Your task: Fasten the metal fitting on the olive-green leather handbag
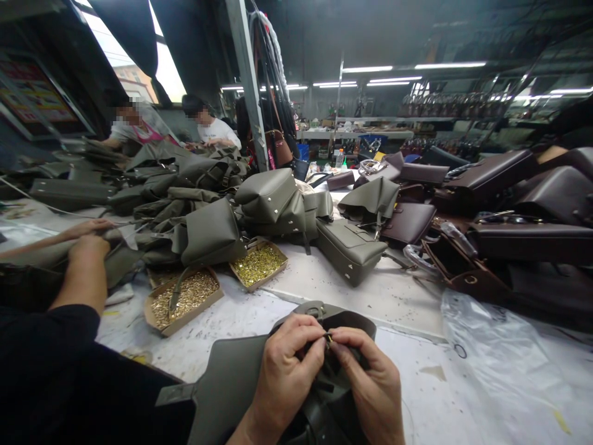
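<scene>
Two trays of brass rivets (pixel 185 296) beyond olive bag (pixel 236 383), left hand (pixel 282 377) and right hand (pixel 370 383) pinching small fitting (pixel 328 338)

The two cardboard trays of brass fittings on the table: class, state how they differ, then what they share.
The nearer tray holds duller, darker fittings; the farther tray holds brighter yellow ones. A dark strap lies across the nearer tray; the farther tray has a bag edge over its back. The nearer tray lies left of the farther one. Both are shallow, open cardboard trays on the white table.
</scene>
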### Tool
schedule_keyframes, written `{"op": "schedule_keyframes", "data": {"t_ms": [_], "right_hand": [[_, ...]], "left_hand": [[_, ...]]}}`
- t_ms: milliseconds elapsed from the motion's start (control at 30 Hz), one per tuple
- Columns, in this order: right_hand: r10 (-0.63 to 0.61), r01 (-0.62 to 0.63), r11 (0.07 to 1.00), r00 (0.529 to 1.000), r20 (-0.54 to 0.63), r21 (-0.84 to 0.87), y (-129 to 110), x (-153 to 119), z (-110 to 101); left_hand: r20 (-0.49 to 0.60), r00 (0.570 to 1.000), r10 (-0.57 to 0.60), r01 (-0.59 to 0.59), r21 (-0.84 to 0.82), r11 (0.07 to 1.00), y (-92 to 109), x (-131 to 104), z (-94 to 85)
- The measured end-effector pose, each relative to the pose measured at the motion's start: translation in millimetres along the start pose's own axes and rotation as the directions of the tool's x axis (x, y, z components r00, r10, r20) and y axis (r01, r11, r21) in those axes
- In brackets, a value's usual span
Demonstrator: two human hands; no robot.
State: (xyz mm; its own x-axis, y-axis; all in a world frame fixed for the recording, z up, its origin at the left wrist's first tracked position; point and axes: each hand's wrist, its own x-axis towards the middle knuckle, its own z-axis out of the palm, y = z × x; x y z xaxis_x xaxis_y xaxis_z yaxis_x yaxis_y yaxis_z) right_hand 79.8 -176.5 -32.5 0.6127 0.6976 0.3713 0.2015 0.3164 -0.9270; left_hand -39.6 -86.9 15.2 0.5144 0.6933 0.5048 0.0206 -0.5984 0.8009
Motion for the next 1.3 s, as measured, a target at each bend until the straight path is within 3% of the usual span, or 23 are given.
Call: {"op": "schedule_keyframes", "data": {"t_ms": [200,333,500,600,667,733,833,1000,1200,1300], "right_hand": [[-0.029,0.029,0.999,0.999,0.017,-0.032,-1,0,2],[-0.085,0.081,0.991,0.996,-0.031,-0.106,-2,-1,2],[-0.207,0.217,0.96,0.976,0.071,-0.175,0,-2,-2],[-0.168,0.173,0.971,0.985,0.047,-0.164,2,-1,-2],[-0.139,0.145,0.975,0.989,0.052,-0.17,4,1,-1],[-0.14,0.157,0.969,0.985,0.103,-0.191,6,5,-2],[-0.168,0.222,0.941,0.962,0.215,-0.254,7,11,-5],[-0.215,0.332,0.868,0.922,0.323,-0.37,8,19,-6],[-0.153,0.243,0.906,0.951,0.267,-0.347,13,24,-4],[-0.129,0.205,0.919,0.963,0.236,-0.337,16,27,-3]], "left_hand": [[0.019,0.999,0.05,-0.05,0.007,0.999,0,-2,0.9],[0.086,0.99,0.11,-0.111,0.005,0.994,1,-3,-3.3],[0.196,0.971,0.137,-0.137,-0.014,0.99,1,-4,-10.9],[0.1,0.988,0.12,-0.122,0.019,0.992,-4,-2,-14.6],[-0.034,0.995,0.099,-0.095,0.111,0.989,-10,0,-16.6],[-0.078,0.993,0.087,-0.068,0.225,0.972,-17,2,-18.1],[0.022,0.999,0.042,-0.047,0.331,0.942,-26,4,-18.9],[0.169,0.985,-0.036,-0.025,0.346,0.938,-29,8,-15.8],[0.318,0.945,0.076,-0.201,0.382,0.902,-32,17,-15.5],[0.343,0.939,0.003,-0.136,0.366,0.921,-34,25,-19.2]]}}
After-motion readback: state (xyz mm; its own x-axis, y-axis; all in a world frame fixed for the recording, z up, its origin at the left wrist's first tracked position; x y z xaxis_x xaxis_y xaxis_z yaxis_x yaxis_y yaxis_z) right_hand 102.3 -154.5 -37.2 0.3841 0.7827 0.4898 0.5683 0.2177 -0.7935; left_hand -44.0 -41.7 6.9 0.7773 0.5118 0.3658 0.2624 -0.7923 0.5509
